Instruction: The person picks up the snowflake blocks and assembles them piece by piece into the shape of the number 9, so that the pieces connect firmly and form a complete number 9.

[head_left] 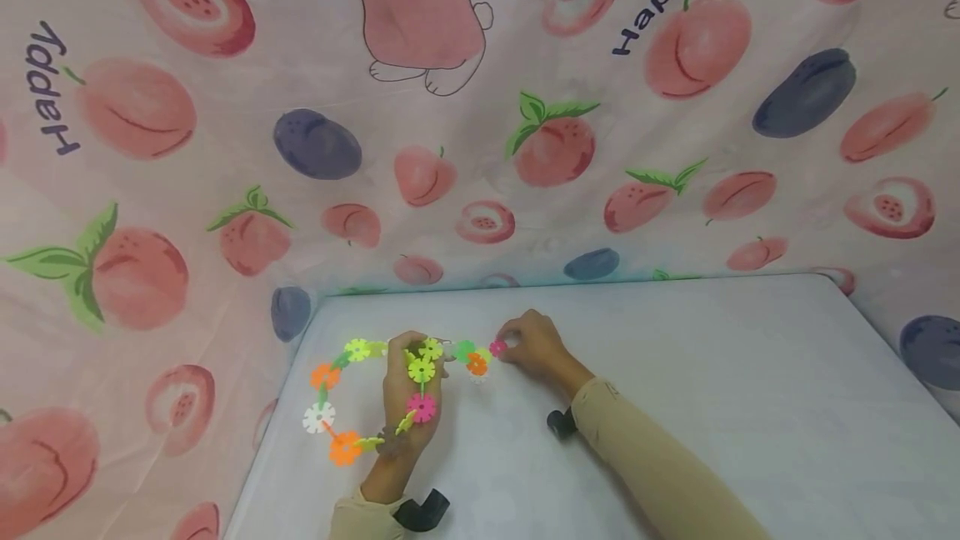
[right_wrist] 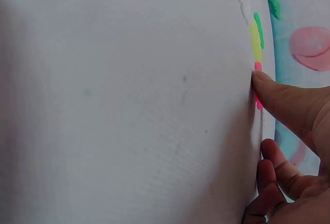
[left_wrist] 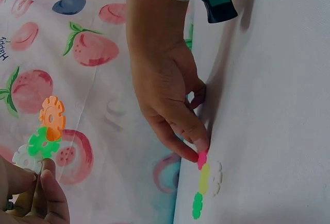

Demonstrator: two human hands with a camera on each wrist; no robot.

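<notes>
A looped chain of flower-shaped plastic pieces (head_left: pixel 346 447), in orange, white, green, yellow and pink, hangs about my left hand (head_left: pixel 401 390). That hand pinches a white flower piece (left_wrist: pixel 23 158) between thumb and fingers; a green piece (left_wrist: pixel 42 142) and an orange piece (left_wrist: pixel 52 116) are joined beyond it. To the right, my right hand (head_left: pixel 538 346) pinches a pink flower piece (head_left: pixel 498 347) at the tabletop. Beside it lie a yellow piece (left_wrist: pixel 204 178), a green piece (left_wrist: pixel 197 206) and a white piece (left_wrist: pixel 218 179), seen edge-on in both wrist views.
The white table (head_left: pixel 735 390) reaches back to a hanging cloth (head_left: pixel 480 132) printed with peaches, which also covers the left side. A dark wrist device (head_left: pixel 422 512) sits at the left cuff, another dark device (head_left: pixel 561 423) at the right cuff.
</notes>
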